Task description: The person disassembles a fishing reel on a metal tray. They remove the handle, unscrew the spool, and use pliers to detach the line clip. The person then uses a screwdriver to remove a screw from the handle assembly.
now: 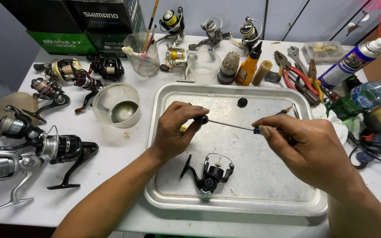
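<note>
I have both forearms reaching in from below, my left hand [173,130] curled with fingers [197,115] pinched shut, my right hand [311,147] palm-down, fingers closed in a grip.

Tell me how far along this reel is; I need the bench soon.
Done: the reel on the tray looks stripped, its bare shaft showing. In hand: the left hand pinches a small part at the tip of the screwdriver held by the right hand. Left: a loose black knob lies on the tray.
</note>
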